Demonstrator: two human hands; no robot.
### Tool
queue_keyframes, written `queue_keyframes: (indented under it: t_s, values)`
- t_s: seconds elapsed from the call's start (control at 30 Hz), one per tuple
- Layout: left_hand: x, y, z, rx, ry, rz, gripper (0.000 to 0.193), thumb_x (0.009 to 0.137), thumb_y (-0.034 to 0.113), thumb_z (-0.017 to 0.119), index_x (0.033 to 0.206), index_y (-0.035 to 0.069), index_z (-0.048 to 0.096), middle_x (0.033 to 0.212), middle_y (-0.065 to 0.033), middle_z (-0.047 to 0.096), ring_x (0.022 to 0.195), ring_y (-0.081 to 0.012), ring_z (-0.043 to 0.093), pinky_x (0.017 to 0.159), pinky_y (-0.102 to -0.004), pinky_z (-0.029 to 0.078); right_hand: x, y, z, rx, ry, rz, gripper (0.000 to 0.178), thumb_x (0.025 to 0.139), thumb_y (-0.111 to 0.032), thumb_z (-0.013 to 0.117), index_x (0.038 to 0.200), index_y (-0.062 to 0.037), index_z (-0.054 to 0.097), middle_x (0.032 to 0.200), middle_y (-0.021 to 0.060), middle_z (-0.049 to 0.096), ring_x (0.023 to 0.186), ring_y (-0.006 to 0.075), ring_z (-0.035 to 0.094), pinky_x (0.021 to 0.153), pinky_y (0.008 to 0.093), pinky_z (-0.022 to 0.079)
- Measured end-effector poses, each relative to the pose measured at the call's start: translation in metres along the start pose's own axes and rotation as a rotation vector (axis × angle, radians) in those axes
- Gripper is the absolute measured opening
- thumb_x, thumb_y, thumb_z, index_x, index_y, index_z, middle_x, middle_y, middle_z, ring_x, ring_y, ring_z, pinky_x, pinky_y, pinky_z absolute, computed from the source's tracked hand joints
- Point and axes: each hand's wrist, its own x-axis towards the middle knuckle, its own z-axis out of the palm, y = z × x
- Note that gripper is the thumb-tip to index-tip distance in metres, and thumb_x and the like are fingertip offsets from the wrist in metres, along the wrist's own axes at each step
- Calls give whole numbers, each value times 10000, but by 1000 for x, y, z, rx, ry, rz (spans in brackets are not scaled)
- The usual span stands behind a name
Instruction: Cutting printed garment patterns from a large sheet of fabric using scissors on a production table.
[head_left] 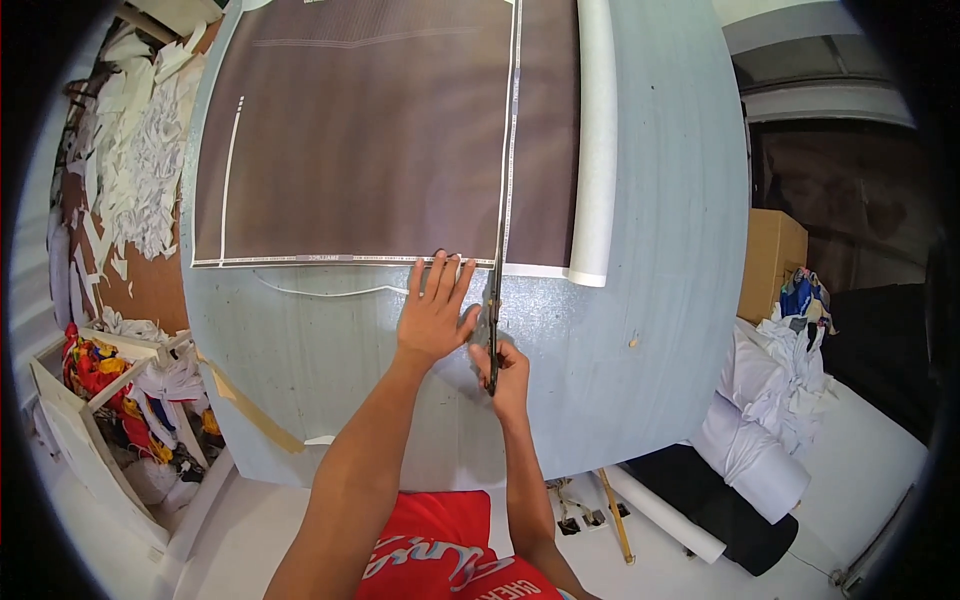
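A large dark brown printed sheet [370,150] with white border lines lies across the table. My left hand [430,318] rests flat near the sheet's near edge, fingers spread, with the fingertips on its white border. Just to its right, my right hand [510,378] is closed round the handles of long dark scissors [495,300]. The blades point away from me over the near edge, in line with the white strip on the sheet's right part. How far apart the blades are, I cannot tell.
A white roll [594,140] lies along the sheet's right side on the pale blue table [670,200]. A thin white offcut [330,292] curls left of my hand. Paper scraps [140,190] heap at the left; a cardboard box [772,250] and white bundles [750,450] stand right.
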Motion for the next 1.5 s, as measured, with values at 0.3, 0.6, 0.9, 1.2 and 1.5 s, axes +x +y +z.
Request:
queue_keyframes:
  t_s: [0.3,0.6,0.9,1.2,1.5]
  values:
    - [1,0,-1,-4,-35,-29,667,908,422,486,1459,75,344,1433,-144,392,1403,-300,264,1168,-514,153,9,-15,9,-57,33,-27,323,823,-241,768,674,-67,540,545,-36,469,444,45,423,417,209,326]
    - [2,1,-1,-3,-15,-21,691,894,431,499,1464,75,339,1437,-147,393,1399,-304,273,1169,-516,146,28,-37,13,-34,51,-50,333,826,-253,766,659,-71,542,538,-37,467,426,46,417,397,206,313]
    - [-1,0,3,6,-42,-39,694,881,406,468,1470,66,327,1456,-150,376,1416,-313,247,1161,-530,126,41,-46,24,1,20,-90,322,819,-241,772,652,-53,572,545,-28,498,442,38,421,407,202,320]
    - [-1,2,-1,-41,-30,-37,705,861,404,527,1446,48,357,1456,-174,362,1415,-329,239,1153,-545,123,58,-64,28,54,12,-76,383,818,-282,774,616,-61,536,533,-3,516,450,48,443,409,207,324]
    - [3,3,-4,-46,-22,-27,706,871,411,546,1443,45,353,1451,-174,354,1410,-334,239,1152,-545,133,85,-81,27,27,-16,-149,373,837,-324,748,634,-95,535,504,-30,465,397,51,429,383,206,311]
